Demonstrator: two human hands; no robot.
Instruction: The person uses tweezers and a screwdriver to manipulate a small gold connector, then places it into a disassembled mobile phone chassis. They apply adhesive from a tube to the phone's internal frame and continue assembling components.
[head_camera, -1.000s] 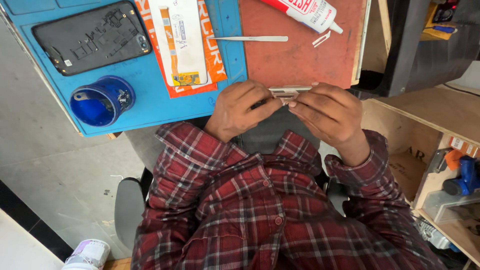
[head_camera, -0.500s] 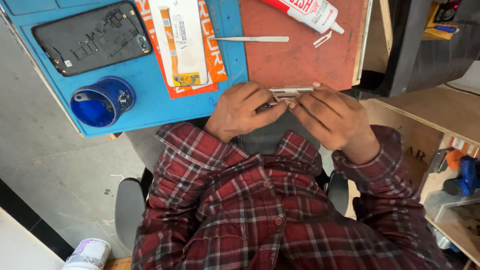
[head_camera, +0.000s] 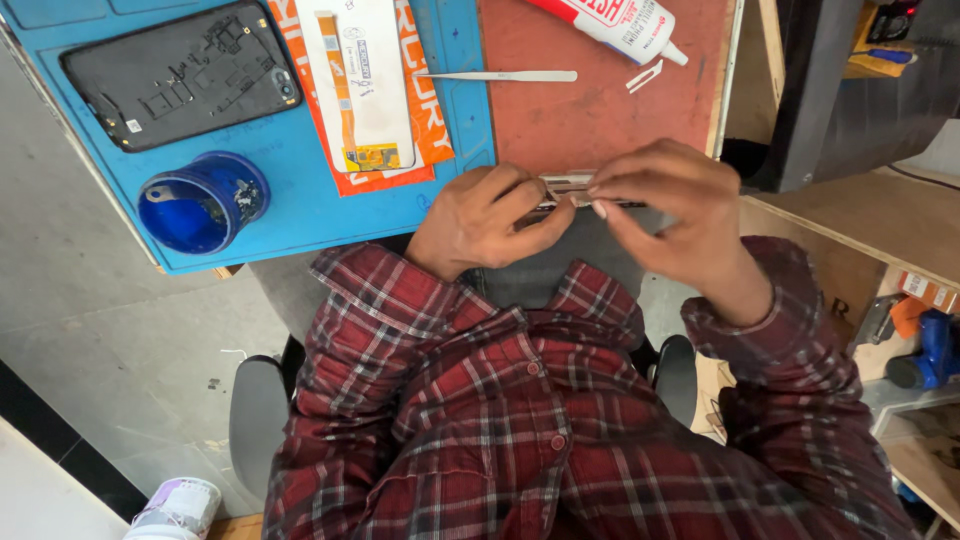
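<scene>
My left hand (head_camera: 488, 218) and my right hand (head_camera: 668, 205) meet at the near edge of the bench, both gripping a small flat grey part (head_camera: 565, 186), mostly hidden by my fingers. The left thumb and fingers pinch its left end. The right fingertips press on its top and right end. My red plaid sleeves (head_camera: 770, 320) fill the lower view. An opened black phone back (head_camera: 178, 72) lies on the blue work mat (head_camera: 290, 170) to the far left.
A blue cup (head_camera: 203, 202) stands at the mat's near left corner. A white strip with an orange flex cable (head_camera: 360, 80) lies on an orange packet. Metal tweezers (head_camera: 500, 76) and a white glue tube (head_camera: 610, 22) rest on the red-brown bench (head_camera: 590, 115). Blue tool (head_camera: 930, 350) on shelf, right.
My right hand has lifted and shifted slightly, fingertips now on top of the part. The left hand keeps its grip in the same place.
</scene>
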